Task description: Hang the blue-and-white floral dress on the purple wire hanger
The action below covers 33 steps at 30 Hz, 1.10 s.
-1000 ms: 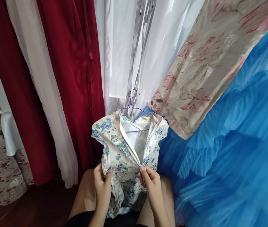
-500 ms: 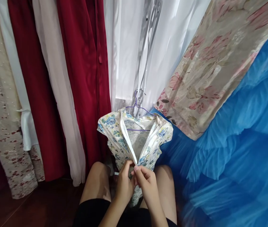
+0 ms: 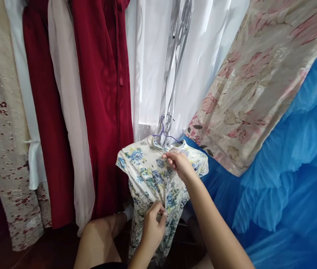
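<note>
A cap-sleeved white dress (image 3: 144,177) with blue and yellow flowers hangs in front of me on a thin purple hanger (image 3: 163,129). Its two edges meet along a zipper seam (image 3: 166,190) running down the middle. At the top of that seam, just below the neckline, my right hand (image 3: 177,163) is closed in a pinch on the zipper pull, which the fingers hide. Lower down, my left hand (image 3: 154,226) pinches the dress fabric beside the seam, fingers closed.
Dark red gowns (image 3: 99,93) and a pale pink sheer one (image 3: 67,97) hang at left. White cloth (image 3: 152,67) with silver ribbons (image 3: 172,74) hangs behind the hanger. A floral beige gown (image 3: 236,97) and blue ruffled tulle (image 3: 281,179) fill the right. My bare knee (image 3: 96,235) is at lower left.
The dress's open V has closed up to the neckline. My right hand has moved up from beside my left hand to the collar. The left hand stays low, gripping the fabric.
</note>
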Each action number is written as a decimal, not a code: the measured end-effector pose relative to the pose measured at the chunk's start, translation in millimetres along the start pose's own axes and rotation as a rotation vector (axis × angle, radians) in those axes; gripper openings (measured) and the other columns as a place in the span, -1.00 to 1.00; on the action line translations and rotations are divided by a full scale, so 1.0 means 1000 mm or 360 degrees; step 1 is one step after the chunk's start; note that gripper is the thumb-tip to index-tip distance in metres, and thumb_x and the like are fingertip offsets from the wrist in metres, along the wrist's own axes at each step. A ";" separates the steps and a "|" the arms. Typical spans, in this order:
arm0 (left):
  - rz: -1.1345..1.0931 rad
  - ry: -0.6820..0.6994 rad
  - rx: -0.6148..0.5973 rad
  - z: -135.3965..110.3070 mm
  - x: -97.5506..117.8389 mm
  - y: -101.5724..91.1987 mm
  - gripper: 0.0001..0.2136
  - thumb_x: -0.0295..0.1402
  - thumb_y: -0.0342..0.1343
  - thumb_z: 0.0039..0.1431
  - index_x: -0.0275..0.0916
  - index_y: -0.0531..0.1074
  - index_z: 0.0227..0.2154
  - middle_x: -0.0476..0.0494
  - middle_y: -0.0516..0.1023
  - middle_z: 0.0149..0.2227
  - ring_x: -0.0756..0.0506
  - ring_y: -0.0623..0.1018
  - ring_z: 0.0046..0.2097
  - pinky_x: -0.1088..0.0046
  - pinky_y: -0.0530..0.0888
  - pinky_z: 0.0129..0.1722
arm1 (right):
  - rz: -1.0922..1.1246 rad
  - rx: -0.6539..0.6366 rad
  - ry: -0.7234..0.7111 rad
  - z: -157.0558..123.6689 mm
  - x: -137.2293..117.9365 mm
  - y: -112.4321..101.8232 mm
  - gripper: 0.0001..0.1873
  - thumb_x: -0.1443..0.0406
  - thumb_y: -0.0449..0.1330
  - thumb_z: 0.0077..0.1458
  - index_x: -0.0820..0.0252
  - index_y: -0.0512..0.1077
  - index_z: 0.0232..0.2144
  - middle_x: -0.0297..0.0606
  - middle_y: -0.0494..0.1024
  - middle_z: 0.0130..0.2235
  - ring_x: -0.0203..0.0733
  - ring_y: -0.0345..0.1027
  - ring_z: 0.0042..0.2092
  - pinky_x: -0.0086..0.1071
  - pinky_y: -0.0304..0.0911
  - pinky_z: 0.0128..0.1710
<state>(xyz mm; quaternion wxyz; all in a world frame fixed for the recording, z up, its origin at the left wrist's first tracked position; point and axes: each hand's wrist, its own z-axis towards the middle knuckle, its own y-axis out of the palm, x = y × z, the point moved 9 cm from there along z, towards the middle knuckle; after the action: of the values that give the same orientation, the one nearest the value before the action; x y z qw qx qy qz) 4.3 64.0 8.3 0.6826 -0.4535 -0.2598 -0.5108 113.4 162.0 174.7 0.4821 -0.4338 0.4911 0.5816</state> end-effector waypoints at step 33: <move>-0.0997 -0.0273 0.0948 0.211 -0.029 -0.219 -0.91 -0.36 0.14 0.22 -0.26 0.42 -0.37 -0.06 0.50 -0.39 -0.05 0.51 -0.30 0.43 0.47 -0.22 | -0.0712 -0.0212 -0.0305 -0.009 0.045 0.026 -0.64 0.17 0.14 0.14 0.21 0.49 -0.61 -0.44 0.21 -0.71 -0.35 0.00 -0.62 -0.42 -0.11 -0.58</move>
<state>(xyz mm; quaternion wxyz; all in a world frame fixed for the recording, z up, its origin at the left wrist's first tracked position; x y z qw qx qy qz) -187.2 249.8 157.8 0.5717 -0.1769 -0.5764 -0.5564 81.0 158.1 133.3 0.6134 -0.5055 0.2955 0.5301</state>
